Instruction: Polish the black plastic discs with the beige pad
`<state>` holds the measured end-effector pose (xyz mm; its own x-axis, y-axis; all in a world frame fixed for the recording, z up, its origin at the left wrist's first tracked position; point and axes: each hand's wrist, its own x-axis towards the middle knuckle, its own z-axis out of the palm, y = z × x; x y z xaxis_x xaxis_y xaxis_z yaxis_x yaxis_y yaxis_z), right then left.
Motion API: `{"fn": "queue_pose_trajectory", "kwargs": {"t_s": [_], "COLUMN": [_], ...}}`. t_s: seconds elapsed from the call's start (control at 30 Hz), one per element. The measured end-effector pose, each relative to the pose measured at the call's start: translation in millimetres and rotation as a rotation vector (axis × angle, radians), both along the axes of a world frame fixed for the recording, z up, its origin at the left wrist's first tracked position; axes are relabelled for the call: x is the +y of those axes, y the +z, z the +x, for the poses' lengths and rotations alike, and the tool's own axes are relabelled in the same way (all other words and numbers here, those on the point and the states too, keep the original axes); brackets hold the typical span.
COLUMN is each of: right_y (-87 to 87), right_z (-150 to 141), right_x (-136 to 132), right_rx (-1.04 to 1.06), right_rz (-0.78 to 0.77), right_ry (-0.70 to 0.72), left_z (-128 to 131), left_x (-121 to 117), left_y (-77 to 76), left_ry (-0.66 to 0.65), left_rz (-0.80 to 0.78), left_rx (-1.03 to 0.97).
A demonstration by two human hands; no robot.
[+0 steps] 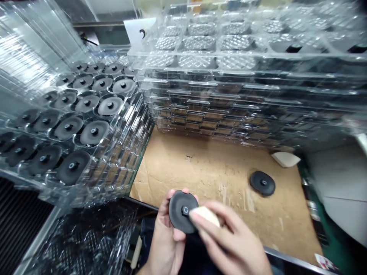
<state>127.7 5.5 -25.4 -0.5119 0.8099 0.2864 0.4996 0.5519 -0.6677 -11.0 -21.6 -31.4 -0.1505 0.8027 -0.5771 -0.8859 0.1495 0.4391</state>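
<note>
Black round disc (179,212) sits at lower middle of frame, held at its rim by my left hand (164,244); my right hand (232,244) pinches a cream pad (207,215) against it. I judge it light and stiff; rim is good place for hold.

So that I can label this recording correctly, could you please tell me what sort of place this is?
This is probably a factory workstation for small parts. Stacked clear trays hold rows of matching black discs, and another disc is in the left hand, above a cardboard-covered bench.
</note>
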Motion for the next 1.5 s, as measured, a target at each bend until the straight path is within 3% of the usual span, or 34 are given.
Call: {"fn": "queue_pose_trajectory", "kwargs": {"t_s": [0.27, 0.33, 0.43, 0.57, 0.67, 0.77, 0.93, 1.2, 1.33, 1.43, 1.5], "right_y": [4.1, 7.3, 12.9, 15.0, 14.3, 14.3, 13.7, 11.3, 6.7, 3.6, 1.2], "right_z": [7, 10, 16, 22, 24, 27, 34, 28, 22, 19, 17], "right_x": [10, 21, 27, 25, 25, 22, 19, 2, 0, -4, -7], "right_rx": [0.039, 0.072, 0.105, 0.069, 0.057, 0.090, 0.052, 0.089, 0.065, 0.036, 0.044], "right_rz": [0.016, -0.011, -0.049, -0.053, -0.026, -0.042, -0.033, 0.017, 0.115, 0.202, 0.182], "right_ry": [-0.007, -0.013, 0.085, 0.125, 0.071, 0.115, 0.135, 0.076, -0.058, -0.048, -0.067], "left_z": [3, 0, -6, -9, -8, -10, -9, -6, 5, 14, 17], "left_x": [0, -1, -4, -6, -5, -4, -3, -2, 2, 3, 2], "left_y": [14.4, 14.2, 8.0, 6.7, 17.1, 25.2, 23.1, 18.9, 12.6, 15.9, 19.5], "left_ry": [-0.046, -0.071, -0.129, -0.236, -0.273, -0.287, -0.344, -0.278, -0.120, -0.022, 0.013], "left_rz": [-0.052, -0.038, 0.014, 0.003, -0.080, -0.089, -0.050, 0.100, 0.207, 0.178, 0.195], "left_rx": [0.025, 0.005, -0.036, -0.076, -0.054, -0.002, -0.076, -0.075, -0.013, 0.070, 0.107]}}
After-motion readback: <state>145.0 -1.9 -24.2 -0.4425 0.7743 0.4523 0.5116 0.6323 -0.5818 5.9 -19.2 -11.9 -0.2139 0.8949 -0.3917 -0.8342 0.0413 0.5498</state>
